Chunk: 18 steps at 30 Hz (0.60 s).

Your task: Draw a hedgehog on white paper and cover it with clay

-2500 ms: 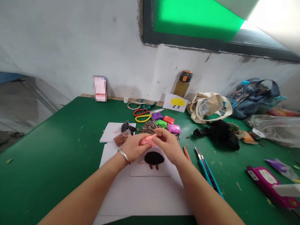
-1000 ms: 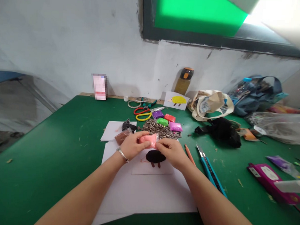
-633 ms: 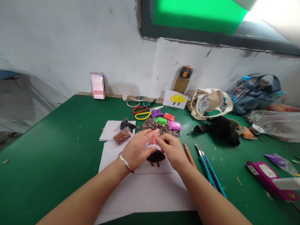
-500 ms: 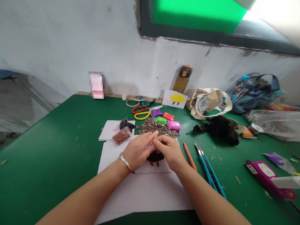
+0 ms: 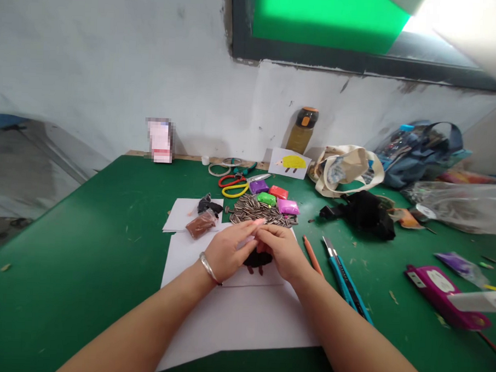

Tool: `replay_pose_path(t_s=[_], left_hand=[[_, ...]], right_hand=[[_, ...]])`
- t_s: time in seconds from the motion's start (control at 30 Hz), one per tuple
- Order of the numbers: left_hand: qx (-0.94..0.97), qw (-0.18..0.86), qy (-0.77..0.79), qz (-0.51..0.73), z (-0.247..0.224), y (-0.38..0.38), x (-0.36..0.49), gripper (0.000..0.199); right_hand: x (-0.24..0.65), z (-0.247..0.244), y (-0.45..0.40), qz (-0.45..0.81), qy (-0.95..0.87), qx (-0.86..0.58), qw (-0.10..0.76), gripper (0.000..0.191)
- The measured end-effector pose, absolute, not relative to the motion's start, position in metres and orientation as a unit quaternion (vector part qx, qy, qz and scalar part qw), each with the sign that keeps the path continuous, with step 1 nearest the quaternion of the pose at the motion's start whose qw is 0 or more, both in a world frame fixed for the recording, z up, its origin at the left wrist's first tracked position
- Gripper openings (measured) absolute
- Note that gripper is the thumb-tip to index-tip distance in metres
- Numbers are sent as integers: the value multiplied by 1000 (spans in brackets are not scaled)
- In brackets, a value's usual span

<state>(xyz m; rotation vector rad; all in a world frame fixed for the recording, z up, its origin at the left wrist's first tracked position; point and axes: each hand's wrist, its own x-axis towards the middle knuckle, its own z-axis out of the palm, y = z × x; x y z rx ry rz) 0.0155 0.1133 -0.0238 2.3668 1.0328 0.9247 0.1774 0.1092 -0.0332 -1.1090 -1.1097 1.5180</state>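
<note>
My left hand (image 5: 232, 247) and my right hand (image 5: 281, 250) meet above white paper (image 5: 242, 323) at the middle of the table. Between their fingertips is a small pink piece (image 5: 258, 222), partly hidden by the fingers. Both hands are closed on it. Under them a black shape (image 5: 258, 259) with small brown legs (image 5: 256, 271) shows on the paper. Striped seeds (image 5: 253, 209) lie in a pile just beyond. A brown clay packet (image 5: 201, 224) rests left of my left hand. Packets in purple (image 5: 259, 186), green (image 5: 266, 199), red (image 5: 278, 192) and pink (image 5: 288, 207) surround the pile.
Scissors (image 5: 234, 191) lie behind the seeds. To the right are an orange pen (image 5: 313, 256), a teal cutter (image 5: 346, 281), a black bag (image 5: 364, 214) and a magenta tool (image 5: 442, 296). A hedgehog picture (image 5: 290, 164), a bottle (image 5: 302, 131) and a phone (image 5: 161, 141) stand by the wall.
The fingers of my right hand have shifted slightly and curl in more against the left fingertips. Other things stay where they were.
</note>
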Motion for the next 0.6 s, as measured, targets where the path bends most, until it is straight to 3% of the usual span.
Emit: replay_pose_path(t_s=[0.3,0.6], left_hand=[[843,189,369,343,-26,113,18,41],[828,199,380,360,-24,112,19,36]], right_hand=[[176,-30,110,566,-465,-501,460,16],[176,-31,111,597,-436,-474,479,16]])
